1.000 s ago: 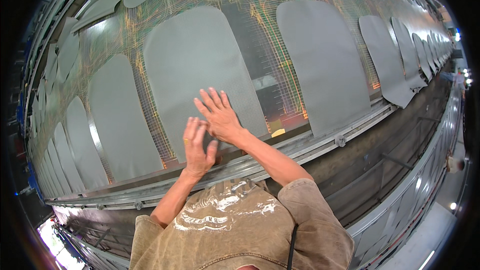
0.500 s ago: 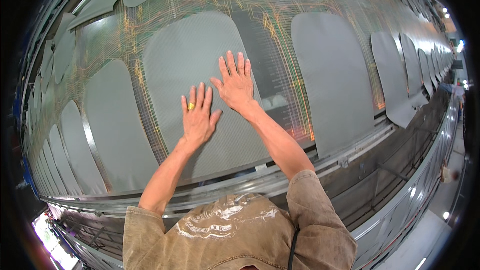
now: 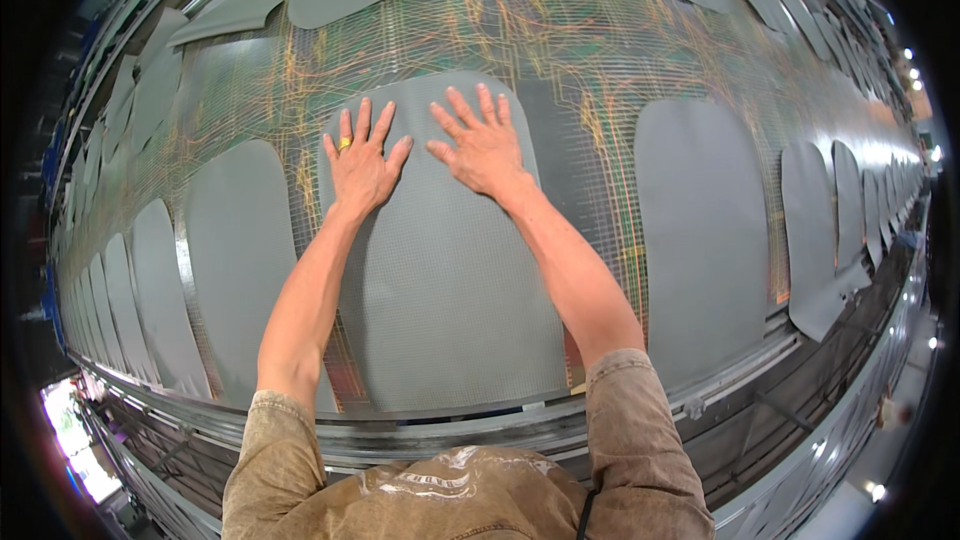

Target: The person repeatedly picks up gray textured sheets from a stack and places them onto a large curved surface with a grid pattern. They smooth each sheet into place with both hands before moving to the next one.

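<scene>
Sliding up the sheet: left hand (image 3: 362,172) and right hand (image 3: 487,152) are lying palm-down, fingers spread, near the rounded far end of the grey-green, arch-shaped, fine-textured sheet (image 3: 450,290), up from its middle half a second ago. Contact is apparently shifting to the far end, leaving the near part free of palms. Sheet is lying on the dark tabletop covered in orange and green lines (image 3: 470,50), long silvery metal rail (image 3: 440,432) running along its near side.
</scene>
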The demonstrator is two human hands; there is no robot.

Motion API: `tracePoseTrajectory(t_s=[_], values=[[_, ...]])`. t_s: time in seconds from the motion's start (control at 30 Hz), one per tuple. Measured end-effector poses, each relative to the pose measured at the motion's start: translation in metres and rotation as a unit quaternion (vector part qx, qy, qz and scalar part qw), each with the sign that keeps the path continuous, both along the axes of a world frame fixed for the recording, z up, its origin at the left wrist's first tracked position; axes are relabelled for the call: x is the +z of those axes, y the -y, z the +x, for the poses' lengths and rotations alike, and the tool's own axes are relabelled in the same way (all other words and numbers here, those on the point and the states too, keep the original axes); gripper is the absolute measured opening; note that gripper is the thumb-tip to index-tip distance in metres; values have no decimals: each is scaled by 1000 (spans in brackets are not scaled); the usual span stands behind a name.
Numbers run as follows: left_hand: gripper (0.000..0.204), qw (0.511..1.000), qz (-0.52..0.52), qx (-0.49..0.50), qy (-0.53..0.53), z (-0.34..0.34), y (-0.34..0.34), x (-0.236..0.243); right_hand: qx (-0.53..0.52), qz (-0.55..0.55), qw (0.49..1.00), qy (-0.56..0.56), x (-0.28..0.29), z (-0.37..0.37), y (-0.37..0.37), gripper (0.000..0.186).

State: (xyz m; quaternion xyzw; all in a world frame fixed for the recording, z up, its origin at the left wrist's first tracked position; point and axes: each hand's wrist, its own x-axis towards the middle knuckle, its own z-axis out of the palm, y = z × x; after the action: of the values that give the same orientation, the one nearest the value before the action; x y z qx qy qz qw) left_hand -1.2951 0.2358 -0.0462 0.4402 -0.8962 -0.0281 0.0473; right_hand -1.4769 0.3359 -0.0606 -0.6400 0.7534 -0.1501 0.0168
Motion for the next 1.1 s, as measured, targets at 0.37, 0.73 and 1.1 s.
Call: tracePoseTrajectory(t_s=[0.37, 0.73, 1.1], values=[[56, 999, -38, 29, -14, 21, 23, -14, 150, 15, 988, -27, 8, 37, -1, 64], [69, 998, 52, 3, 21, 76, -81, 6, 79, 17, 997, -11, 4, 9, 61, 67], [68, 999, 49, 12, 2, 79, -82, 6, 20, -10, 1000, -4, 6, 90, -66, 64]])
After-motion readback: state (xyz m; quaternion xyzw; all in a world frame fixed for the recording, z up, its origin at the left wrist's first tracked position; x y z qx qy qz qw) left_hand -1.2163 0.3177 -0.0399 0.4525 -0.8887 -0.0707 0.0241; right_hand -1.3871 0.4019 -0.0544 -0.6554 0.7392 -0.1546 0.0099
